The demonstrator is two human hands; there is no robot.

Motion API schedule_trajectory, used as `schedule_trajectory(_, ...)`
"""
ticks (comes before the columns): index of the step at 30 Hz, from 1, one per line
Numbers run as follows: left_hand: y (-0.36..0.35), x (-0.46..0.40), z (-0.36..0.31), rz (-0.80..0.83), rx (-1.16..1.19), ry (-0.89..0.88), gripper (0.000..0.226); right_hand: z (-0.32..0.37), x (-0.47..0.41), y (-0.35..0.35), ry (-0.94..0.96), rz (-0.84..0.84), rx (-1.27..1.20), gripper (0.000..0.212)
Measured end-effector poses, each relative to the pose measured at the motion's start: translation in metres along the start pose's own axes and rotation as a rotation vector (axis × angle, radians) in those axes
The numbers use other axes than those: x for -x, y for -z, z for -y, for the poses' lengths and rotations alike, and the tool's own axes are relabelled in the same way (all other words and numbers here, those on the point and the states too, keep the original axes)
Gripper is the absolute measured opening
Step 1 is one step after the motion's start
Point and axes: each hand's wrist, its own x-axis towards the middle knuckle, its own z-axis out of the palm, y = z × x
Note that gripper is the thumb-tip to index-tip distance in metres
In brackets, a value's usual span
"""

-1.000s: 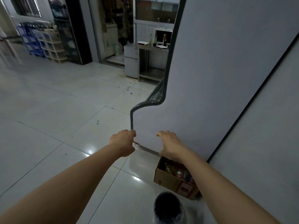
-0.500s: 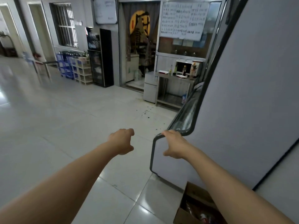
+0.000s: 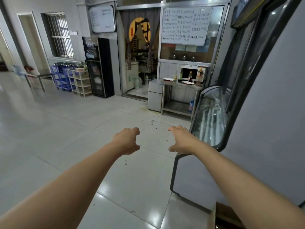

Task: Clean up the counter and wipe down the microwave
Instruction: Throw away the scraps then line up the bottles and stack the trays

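Both my arms reach forward over the pale tiled floor (image 3: 49, 129). My left hand (image 3: 126, 140) hangs in the air with its fingers loosely curled, holding nothing. My right hand (image 3: 181, 140) is the same, fingers slackly bent and empty, just above the dark rim of the glass display case (image 3: 209, 119) on my right; whether it touches I cannot tell. The counter (image 3: 181, 85) stands far ahead, a steel table with bottles too small to read. The microwave (image 3: 191, 73) on it is partly hidden behind them. A cardboard box (image 3: 226, 214) is cut off at the near right
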Motion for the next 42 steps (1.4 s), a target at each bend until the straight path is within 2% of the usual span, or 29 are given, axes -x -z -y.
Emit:
schedule_trajectory(9,0.008,-0.089,0.044,0.001,0.019,-0.018,0.056,0.023,-0.112,-0.004,0.004,0.000,0.009,0.079)
schedule_trajectory(25,0.035,-0.341,0.127,0.003,0.025,0.026,0.055,0.012,-0.382,0.010,0.004,-0.009,0.014,0.082)
schedule_trajectory(32,0.037,-0.460,0.161,-0.002,0.022,-0.065,0.056,0.007,-0.489,0.010,-0.025,-0.025,0.070,0.085)
schedule_trajectory(42,0.054,-0.660,0.215,0.058,-0.004,-0.231,0.057,0.002,-0.646,0.024,-0.211,-0.047,0.038,0.082)
